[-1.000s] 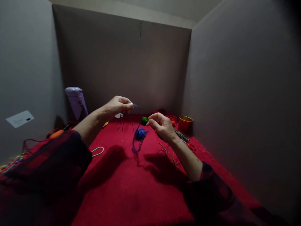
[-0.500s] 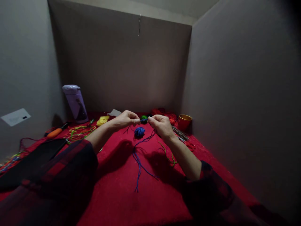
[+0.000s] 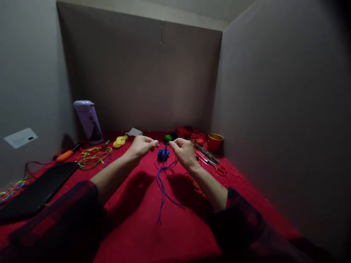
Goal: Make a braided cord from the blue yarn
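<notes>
Dark blue cord hangs from the fingertips of my right hand, which are pinched together on it. Its long strands trail down over the red cloth. My left hand is raised just to the left, thumb and forefinger pressed together; whatever they hold, if anything, is too small to make out. A gap separates the two hands. Between and below them lies a ball of blue yarn, partly behind the hanging cord.
A purple bottle, yellow yarn, looped green cord and a black tablet are at the left. Green yarn lies behind the hands. Red scissors, thin sticks and a red cup stand right.
My left hand has moved left and slightly down, away from the cord that was stretched between both hands. My right hand has shifted a little left, and the cord now dangles from it.
</notes>
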The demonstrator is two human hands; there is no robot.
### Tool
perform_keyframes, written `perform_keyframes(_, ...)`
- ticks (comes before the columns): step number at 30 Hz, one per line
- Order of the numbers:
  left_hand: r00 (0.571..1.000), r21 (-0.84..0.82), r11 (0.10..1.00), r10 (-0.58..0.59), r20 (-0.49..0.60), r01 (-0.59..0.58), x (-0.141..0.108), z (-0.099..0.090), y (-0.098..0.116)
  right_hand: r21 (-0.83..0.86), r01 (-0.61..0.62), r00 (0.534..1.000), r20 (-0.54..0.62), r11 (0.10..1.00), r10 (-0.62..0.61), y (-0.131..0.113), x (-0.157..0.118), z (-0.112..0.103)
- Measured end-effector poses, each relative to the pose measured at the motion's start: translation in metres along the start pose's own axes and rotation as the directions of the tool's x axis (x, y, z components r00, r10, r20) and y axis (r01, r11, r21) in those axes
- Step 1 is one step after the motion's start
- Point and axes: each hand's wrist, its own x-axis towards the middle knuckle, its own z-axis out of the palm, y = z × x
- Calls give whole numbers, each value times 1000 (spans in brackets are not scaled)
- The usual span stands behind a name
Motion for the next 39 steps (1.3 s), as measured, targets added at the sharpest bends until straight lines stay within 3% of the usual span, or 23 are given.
perform_keyframes(1, 987, -104, 987, -112, 114, 124, -8, 4, 2, -40, 39, 999, 2, 998, -39, -2, -3, 1)
perform_keyframes(3, 913, -287, 892, -256, 318, 350, -20, 12, 4, -125, 155, 987, 55, 980, -149, -8, -10, 3)
perform_keyframes(5, 878, -412, 789, -319, 357, 455, -25, 16, 3, -204, 309, 947, 160, 929, -280, -13, -17, 5)
perform_keyframes(7, 895, -471, 763, -346, 281, 442, -25, 15, 1, -250, 442, 888, 258, 861, -381, -17, -24, 9)
perform_keyframes(12, 943, -404, 852, -284, 176, 332, -19, -2, -6, -256, 622, 758, 434, 740, -487, -19, -36, 19)
perform_keyframes(15, 958, -307, 911, -236, 162, 277, -17, -14, -12, -236, 693, 666, 573, 682, -478, -24, -44, 24)
perform_keyframes(18, 955, -215, 942, -215, 203, 258, -16, -23, -18, -225, 710, 607, 676, 667, -418, -32, -51, 26)
perform_keyframes(24, 937, -208, 944, -189, 294, 256, -18, -29, -23, -188, 691, 535, 782, 698, -319, -42, -55, 24)
perform_keyframes(31, 930, -195, 948, -181, 319, 252, -19, -28, -23, -143, 725, 468, 820, 674, -329, -47, -59, 23)
perform_keyframes(39, 943, -29, 975, -205, 262, 220, -20, -23, -26, -117, 721, 441, 838, 683, -321, -48, -62, 24)
